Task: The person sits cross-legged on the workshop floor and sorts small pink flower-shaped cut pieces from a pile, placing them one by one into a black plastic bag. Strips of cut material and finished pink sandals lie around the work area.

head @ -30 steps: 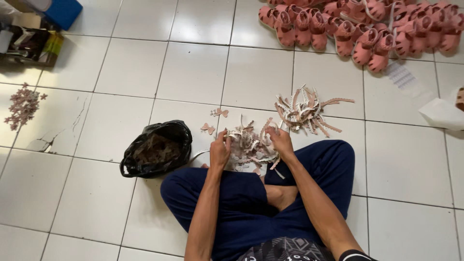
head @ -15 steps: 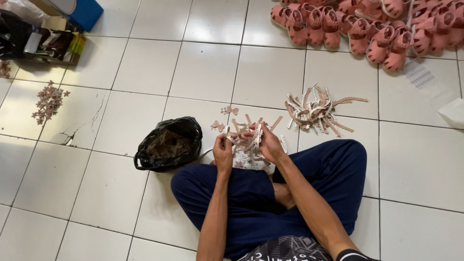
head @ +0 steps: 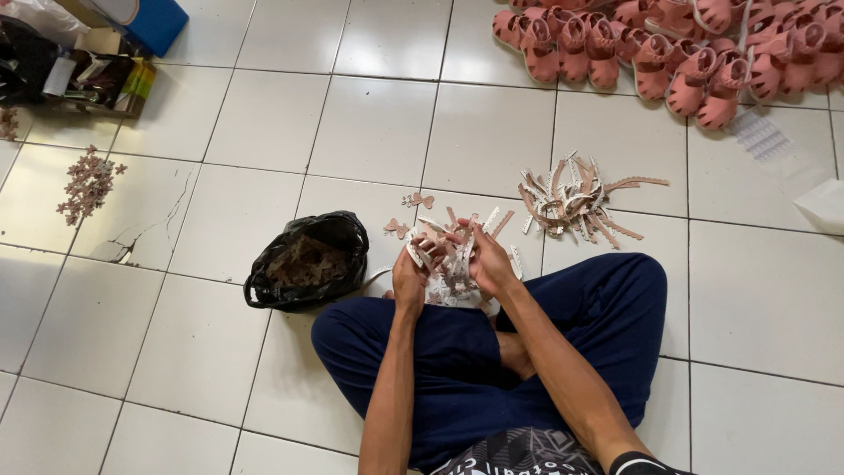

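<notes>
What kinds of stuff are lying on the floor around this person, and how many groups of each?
Heaps of pink sandals: 1
Piles of loose pink-and-white straps: 1
Black plastic bags: 1
Clusters of small pink cut-out shapes: 1
Bundles of straps in the hands: 1
Total: 5

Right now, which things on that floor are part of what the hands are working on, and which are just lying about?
In the work:
left hand and right hand, both holding a bunch of strips
pile of strips on the tiles
small cut shapes beside the hands

Lying about:
black bag
pink sandals
scattered pink pieces
box of clutter
blue container
</notes>
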`<state>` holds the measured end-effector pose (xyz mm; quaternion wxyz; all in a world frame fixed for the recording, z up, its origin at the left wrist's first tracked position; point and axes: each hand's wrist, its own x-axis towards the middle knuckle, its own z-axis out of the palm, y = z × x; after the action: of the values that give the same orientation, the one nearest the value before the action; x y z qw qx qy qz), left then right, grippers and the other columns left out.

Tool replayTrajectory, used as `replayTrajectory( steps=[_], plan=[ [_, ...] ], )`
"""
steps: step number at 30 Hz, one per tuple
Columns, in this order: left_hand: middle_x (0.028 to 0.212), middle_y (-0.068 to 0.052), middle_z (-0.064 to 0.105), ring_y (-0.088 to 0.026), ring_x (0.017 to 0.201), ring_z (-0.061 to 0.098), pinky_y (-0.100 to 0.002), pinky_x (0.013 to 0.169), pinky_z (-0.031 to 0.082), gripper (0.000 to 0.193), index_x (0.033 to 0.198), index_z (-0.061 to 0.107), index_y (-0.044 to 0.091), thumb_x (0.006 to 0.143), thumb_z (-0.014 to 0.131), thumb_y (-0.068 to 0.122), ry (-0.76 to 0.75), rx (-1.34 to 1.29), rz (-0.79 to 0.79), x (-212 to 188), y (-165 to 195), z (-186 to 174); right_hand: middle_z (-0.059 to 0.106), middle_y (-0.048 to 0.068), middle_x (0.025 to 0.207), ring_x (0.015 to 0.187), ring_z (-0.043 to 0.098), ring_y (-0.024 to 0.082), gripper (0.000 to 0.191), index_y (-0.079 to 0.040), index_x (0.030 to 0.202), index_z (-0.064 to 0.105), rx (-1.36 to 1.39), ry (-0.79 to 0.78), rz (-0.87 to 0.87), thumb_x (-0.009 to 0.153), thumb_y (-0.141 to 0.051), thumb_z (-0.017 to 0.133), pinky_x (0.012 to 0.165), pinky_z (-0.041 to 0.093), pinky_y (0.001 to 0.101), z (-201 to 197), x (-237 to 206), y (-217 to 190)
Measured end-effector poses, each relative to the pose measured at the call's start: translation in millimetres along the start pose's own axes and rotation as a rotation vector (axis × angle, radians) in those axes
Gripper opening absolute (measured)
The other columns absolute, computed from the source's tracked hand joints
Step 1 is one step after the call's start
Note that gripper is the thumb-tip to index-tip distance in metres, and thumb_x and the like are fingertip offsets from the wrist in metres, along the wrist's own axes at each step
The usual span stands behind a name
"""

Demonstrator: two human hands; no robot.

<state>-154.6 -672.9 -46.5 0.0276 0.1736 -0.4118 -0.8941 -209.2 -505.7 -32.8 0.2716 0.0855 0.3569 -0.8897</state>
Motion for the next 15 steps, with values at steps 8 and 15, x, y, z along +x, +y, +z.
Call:
replayTrajectory(
  steps=[8, 15],
  plan=[
    [0.129, -0.019, 0.068, -0.027, 0.114, 0.070, -0.039, 0.094, 0.058, 0.027, 0.123, 0.074, 0.006, 0.100, 0.065, 0.018, -0.089, 0.953, 0.538, -14.1, -6.9, 11.4, 0.068, 0.014, 0.108, 0.075, 0.068, 0.013, 0.054, 0.002, 0.144, 0.055, 0.007, -0.195, 0.014, 0.113, -0.041, 0.047, 0.057, 0.059, 0.0233, -7.9, -0.1, 7.7],
    [0.143, -0.019, 0.061, -0.032, 0.130, 0.060, -0.041, 0.108, 0.050, 0.033, 0.128, 0.068, 0.010, 0.096, 0.070, 0.018, -0.158, 0.951, 0.578, -11.5, -9.8, 9.2, 0.065, 0.010, 0.091, 0.068, 0.066, 0.014, 0.026, 0.000, 0.117, 0.065, -0.062, 0.117, -0.014, 0.104, -0.022, 0.059, 0.055, 0.051, 0.0255, -13.8, 6.1, -0.9]
  ],
)
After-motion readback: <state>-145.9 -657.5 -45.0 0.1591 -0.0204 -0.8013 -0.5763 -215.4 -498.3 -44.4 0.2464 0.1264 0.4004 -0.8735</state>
